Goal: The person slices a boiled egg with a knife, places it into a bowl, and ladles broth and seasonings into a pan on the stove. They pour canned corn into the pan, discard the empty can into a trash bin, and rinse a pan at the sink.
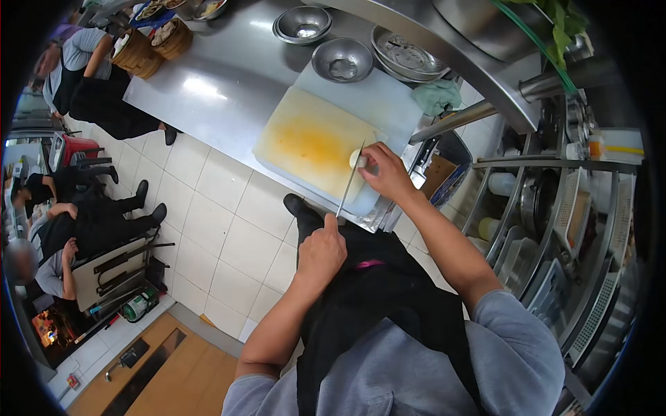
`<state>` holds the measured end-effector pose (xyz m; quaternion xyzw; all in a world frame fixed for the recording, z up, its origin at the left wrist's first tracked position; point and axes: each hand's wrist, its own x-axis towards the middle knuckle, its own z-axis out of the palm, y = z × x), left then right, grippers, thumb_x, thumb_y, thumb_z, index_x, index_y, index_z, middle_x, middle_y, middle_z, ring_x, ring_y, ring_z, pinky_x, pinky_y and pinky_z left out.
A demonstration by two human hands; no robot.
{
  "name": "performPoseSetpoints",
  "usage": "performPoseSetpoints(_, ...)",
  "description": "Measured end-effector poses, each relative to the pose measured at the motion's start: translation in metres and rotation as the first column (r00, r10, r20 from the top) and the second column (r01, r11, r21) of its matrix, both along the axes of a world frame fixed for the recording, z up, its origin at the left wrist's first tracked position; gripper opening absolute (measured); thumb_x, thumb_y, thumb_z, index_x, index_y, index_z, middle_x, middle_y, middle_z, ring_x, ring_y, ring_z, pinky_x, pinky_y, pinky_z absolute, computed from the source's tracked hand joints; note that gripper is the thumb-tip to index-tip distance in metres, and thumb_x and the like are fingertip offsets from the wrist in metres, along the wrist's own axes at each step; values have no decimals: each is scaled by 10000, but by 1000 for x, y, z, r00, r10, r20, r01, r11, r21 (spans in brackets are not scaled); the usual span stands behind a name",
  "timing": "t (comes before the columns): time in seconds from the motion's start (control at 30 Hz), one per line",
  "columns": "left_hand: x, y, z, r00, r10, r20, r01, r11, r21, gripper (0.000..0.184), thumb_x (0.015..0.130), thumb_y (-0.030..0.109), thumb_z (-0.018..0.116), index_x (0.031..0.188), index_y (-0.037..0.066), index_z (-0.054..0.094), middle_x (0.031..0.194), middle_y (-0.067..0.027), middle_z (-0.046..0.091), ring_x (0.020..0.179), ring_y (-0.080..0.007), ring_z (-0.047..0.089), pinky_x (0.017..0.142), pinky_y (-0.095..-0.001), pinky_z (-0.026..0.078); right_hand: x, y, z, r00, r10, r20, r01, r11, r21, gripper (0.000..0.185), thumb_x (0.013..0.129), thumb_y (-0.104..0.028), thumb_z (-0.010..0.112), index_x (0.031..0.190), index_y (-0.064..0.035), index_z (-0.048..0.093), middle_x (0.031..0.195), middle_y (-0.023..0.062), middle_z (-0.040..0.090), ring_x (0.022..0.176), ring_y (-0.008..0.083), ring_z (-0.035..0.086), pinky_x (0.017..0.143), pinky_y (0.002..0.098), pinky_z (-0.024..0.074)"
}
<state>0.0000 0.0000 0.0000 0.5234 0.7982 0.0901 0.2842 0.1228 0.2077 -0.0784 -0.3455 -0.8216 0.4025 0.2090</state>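
Observation:
My left hand (322, 251) is closed around the handle of a knife (348, 186), its thin blade pointing away from me over the board. The fingers of my right hand (386, 170) pinch a small, round white food item (356, 159), with the blade against or right beside it. Both are over the right end of a pale cutting board (295, 105) stained yellow-orange in the middle. Under it lies a larger whitish board (392, 97). The knife handle is mostly hidden in my fist.
Metal bowls (343, 60) and stacked metal trays (409, 54) stand behind the boards, near a green cloth (437, 98). Bamboo steamers (173, 39) sit at the counter's far left. A metal rail and shelving (534, 163) border the right. Several people are on the left.

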Motion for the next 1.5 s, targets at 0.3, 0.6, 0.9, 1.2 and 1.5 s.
performPoseSetpoints(0.3, 4, 9, -1, 1000, 11, 13, -10, 999, -53, 201, 908, 124, 587, 1013, 12, 458, 724, -272, 670, 697, -471, 688, 630, -570, 570, 1, 6, 3, 999, 28, -16, -28, 1000, 8, 340, 776, -52, 791, 1042, -51, 579, 997, 94, 601, 828, 274, 671, 742, 380, 560)
performPoseSetpoints(0.6, 3, 12, -14, 999, 14, 33, -11, 995, -103, 234, 922, 150, 584, 1040, 7, 443, 764, -284, 685, 741, -474, 698, 665, -568, 577, -2, 8, -1, 1000, 12, 28, -11, 999, -30, 339, 769, -65, 791, 1035, -57, 581, 1001, 94, 610, 823, 277, 680, 732, 389, 566)
performPoseSetpoints(0.9, 7, 6, -50, 997, 39, 62, -35, 998, -56, 241, 924, 138, 599, 1046, 8, 437, 759, -284, 681, 746, -469, 697, 663, -565, 577, -3, 5, -2, 1000, -12, 20, 12, 1000, -5, 340, 780, -51, 786, 1057, -58, 590, 1016, 97, 619, 841, 278, 690, 755, 378, 575)
performPoseSetpoints(1.2, -4, 3, -55, 995, 22, 101, -21, 1000, -11, 246, 924, 143, 596, 1054, -9, 453, 743, -291, 675, 728, -482, 687, 682, -580, 569, 4, -9, 5, 999, -40, 18, 41, 998, -50, 454, 792, -9, 776, 1219, -69, 635, 1100, 99, 618, 865, 221, 679, 775, 313, 570)
performPoseSetpoints(1.5, -36, 1, -57, 903, 57, 426, -63, 998, 1, 262, 954, 168, 541, 1108, -38, 488, 824, -355, 649, 806, -547, 634, 777, -613, 504, 6, -7, 4, 998, -68, 10, 68, 998, -17, 426, 795, 4, 767, 1199, -52, 642, 1097, 102, 622, 857, 222, 665, 780, 310, 567)
